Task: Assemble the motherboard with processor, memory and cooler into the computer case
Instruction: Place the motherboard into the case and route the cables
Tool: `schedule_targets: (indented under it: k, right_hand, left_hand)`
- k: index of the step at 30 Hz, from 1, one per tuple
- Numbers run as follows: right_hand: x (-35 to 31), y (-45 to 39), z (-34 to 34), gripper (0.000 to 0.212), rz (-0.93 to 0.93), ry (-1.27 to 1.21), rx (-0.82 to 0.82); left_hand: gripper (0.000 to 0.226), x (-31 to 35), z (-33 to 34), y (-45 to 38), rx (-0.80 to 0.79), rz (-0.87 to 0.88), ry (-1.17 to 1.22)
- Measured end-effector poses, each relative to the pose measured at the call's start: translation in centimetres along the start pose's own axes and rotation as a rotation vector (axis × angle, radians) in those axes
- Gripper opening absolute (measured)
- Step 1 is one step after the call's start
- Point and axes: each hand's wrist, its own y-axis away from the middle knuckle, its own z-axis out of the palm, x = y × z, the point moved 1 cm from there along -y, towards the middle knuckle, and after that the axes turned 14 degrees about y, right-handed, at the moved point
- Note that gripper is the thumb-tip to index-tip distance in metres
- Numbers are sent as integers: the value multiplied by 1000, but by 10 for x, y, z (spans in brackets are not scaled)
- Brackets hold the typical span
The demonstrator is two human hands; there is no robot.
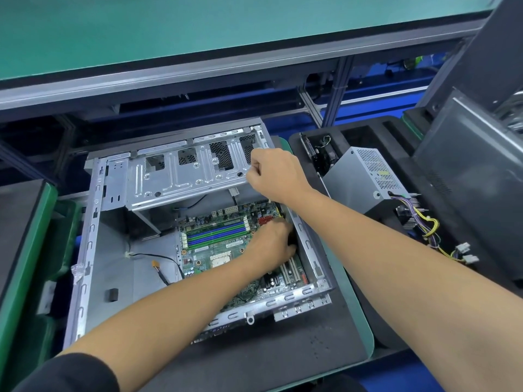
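Now 1 case [90,239], 1 mobo [226,250]; right hand [271,171] grips bracket [181,176], left hand [271,244] unclear.

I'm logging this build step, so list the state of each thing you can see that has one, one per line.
Case: lying on its side, open.
Drive cage: swung up, right hand grips its edge.
Motherboard: inside the case, left hand resting on it.
Memory slots: look empty.
Processor socket: uncovered, no cooler on it.
Power supply: outside the case, cables loose.
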Motion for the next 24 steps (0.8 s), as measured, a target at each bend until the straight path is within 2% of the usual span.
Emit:
schedule_targets:
  k: [2, 6, 12, 19, 24]
  right_hand:
    - [0, 0, 1, 13, -1, -1, 1]
    - [0, -1, 1, 13, -5, -2, 3]
    - [0, 0, 1, 13, -6, 8, 8]
    - [0, 0, 2, 13, -7, 2, 7]
    - [0, 0, 3, 12, -3, 3, 5]
  left_hand:
    - [35, -1, -1, 0, 4, -30, 50]
    - [42, 1, -3, 0, 17, -73, 107]
    - [37, 4, -4, -1, -29, -133, 89]
    - [38, 2, -5, 0, -48, -92, 51]
    - [36, 0, -4, -3, -56, -143, 121]
